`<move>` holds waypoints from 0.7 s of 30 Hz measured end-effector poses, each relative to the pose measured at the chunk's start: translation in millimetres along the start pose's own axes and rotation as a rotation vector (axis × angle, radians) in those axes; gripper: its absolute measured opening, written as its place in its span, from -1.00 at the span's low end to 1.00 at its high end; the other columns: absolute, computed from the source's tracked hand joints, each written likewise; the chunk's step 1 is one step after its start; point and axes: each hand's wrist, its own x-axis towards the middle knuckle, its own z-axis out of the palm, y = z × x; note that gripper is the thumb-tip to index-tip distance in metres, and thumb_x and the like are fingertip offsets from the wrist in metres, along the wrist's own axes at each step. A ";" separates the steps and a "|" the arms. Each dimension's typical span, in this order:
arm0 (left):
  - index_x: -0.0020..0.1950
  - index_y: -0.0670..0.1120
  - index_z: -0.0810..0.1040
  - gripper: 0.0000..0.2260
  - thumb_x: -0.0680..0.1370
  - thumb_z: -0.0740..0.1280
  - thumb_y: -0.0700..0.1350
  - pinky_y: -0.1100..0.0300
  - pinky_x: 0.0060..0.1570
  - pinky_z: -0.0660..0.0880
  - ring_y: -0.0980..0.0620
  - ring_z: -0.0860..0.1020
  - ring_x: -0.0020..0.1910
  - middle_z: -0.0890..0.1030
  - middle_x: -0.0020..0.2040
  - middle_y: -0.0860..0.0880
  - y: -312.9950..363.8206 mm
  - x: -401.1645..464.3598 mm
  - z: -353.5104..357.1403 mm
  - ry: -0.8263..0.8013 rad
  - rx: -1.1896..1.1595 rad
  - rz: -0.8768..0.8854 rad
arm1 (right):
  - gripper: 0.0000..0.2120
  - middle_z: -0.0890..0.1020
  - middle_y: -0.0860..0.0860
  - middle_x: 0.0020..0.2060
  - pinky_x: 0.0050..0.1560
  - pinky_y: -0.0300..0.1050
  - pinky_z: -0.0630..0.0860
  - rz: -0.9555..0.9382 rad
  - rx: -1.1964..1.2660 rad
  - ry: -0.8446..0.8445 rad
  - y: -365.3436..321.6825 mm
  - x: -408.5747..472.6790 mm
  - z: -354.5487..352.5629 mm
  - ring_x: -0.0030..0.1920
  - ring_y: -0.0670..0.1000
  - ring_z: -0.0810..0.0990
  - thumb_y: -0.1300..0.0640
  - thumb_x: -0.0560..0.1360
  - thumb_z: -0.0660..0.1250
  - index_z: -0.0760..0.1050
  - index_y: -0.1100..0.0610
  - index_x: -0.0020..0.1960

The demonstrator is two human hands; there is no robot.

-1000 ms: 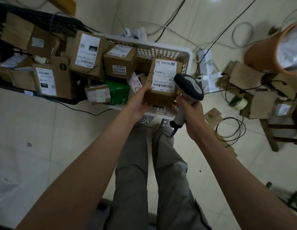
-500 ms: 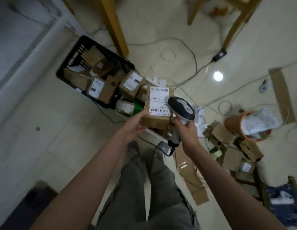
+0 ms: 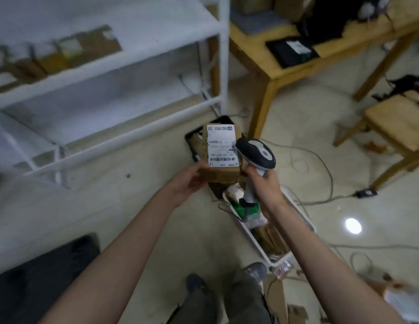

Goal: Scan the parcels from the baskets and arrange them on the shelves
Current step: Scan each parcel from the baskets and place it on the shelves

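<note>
Left hand [image 3: 188, 181] grips labelled parcel [image 3: 221, 153] above baskets [image 3: 250, 232], right hand [image 3: 265, 185] wrapped round scanner [image 3: 256, 153] beside it; few parcels sit on far-left shelves [image 3: 105, 66], baskets seemingly hold more, so much remains.

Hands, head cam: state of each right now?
Left hand: closed, gripping the cardboard parcel at its near end.
Right hand: closed around the handle of the barcode scanner.
</note>
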 end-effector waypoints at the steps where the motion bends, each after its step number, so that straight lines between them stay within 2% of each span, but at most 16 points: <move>1: 0.04 -0.06 0.66 -0.88 0.55 0.40 -0.07 0.17 0.16 0.54 0.03 0.56 -0.09 0.64 -0.09 -0.03 7.9 -12.6 -17.4 0.021 -0.034 0.040 | -0.80 0.73 0.05 -0.01 0.09 0.05 0.59 -0.032 0.001 -0.028 -12.1 -5.8 17.2 0.04 0.10 0.67 0.10 0.57 0.40 0.62 0.11 0.17; 4: 0.07 -0.11 0.69 -0.83 0.52 0.45 -0.08 0.23 0.04 0.60 0.02 0.61 -0.03 0.69 -0.01 -0.08 30.2 -48.4 -67.4 0.094 -0.112 0.156 | -0.82 0.72 0.01 0.08 0.20 0.08 0.59 -0.164 -0.038 -0.114 -52.4 -25.5 64.2 0.14 0.08 0.66 0.10 0.55 0.42 0.61 -0.03 0.15; 7: 0.17 -0.13 0.69 -0.75 0.52 0.45 -0.09 0.19 0.18 0.56 0.04 0.60 0.04 0.69 0.14 -0.09 53.9 -80.0 -111.0 0.163 -0.184 0.269 | -0.80 0.71 0.09 0.08 0.17 0.09 0.63 -0.286 -0.050 -0.207 -93.3 -44.0 104.8 0.15 0.12 0.66 0.21 0.54 0.42 0.61 0.01 0.13; 9: 0.17 -0.12 0.69 -0.76 0.53 0.42 -0.10 0.17 0.26 0.51 0.06 0.57 0.06 0.69 0.16 -0.06 70.9 -99.8 -134.1 0.204 -0.217 0.344 | -0.78 0.69 0.18 0.04 -0.06 -0.10 0.69 -0.338 -0.040 -0.283 -118.0 -54.4 127.9 0.08 0.16 0.68 0.27 0.55 0.41 0.58 -0.05 0.02; 11: 0.12 -0.12 0.70 -0.81 0.54 0.40 -0.15 0.18 0.32 0.48 0.08 0.58 0.09 0.70 0.17 -0.04 88.6 -116.5 -152.9 0.262 -0.258 0.417 | -0.72 0.68 0.08 0.02 -0.26 -0.35 0.59 -0.403 -0.031 -0.372 -139.9 -63.4 147.5 -0.01 -0.06 0.68 0.29 0.55 0.40 0.54 -0.10 0.00; 12: 0.10 -0.13 0.70 -0.84 0.55 0.40 -0.17 0.18 0.34 0.48 0.07 0.59 0.11 0.70 0.16 -0.04 97.5 -124.4 -161.6 0.301 -0.281 0.453 | -0.70 0.66 0.00 0.00 -0.28 -0.41 0.55 -0.446 -0.046 -0.416 -150.2 -66.8 156.9 -0.08 -0.18 0.65 0.30 0.55 0.40 0.53 -0.12 0.01; 13: 0.07 -0.13 0.70 -0.85 0.55 0.39 -0.19 0.19 0.33 0.48 0.07 0.59 0.11 0.71 0.12 -0.03 105.4 -130.9 -168.5 0.337 -0.302 0.485 | -0.69 0.65 -0.06 -0.02 -0.27 -0.41 0.55 -0.483 -0.064 -0.452 -158.7 -69.2 164.6 -0.10 -0.20 0.64 0.31 0.55 0.40 0.52 -0.13 0.01; 17: 0.09 -0.16 0.68 -0.84 0.54 0.39 -0.26 0.25 0.27 0.49 0.06 0.60 0.12 0.74 0.04 0.00 130.1 -148.6 -189.6 0.445 -0.378 0.623 | -0.66 0.63 -0.06 -0.03 -0.14 -0.13 0.69 -0.559 -0.180 -0.593 -181.1 -75.5 190.3 -0.01 -0.02 0.64 0.31 0.53 0.39 0.52 -0.16 0.00; 21: 0.17 -0.11 0.66 -0.78 0.54 0.41 -0.27 0.30 0.23 0.46 0.11 0.62 0.16 0.72 0.09 0.02 143.6 -153.1 -198.7 0.488 -0.376 0.711 | -0.83 0.64 0.14 -0.06 -0.14 -0.03 0.71 -0.567 -0.289 -0.678 -188.1 -73.8 204.3 -0.02 0.18 0.64 0.29 0.51 0.39 0.56 0.05 0.02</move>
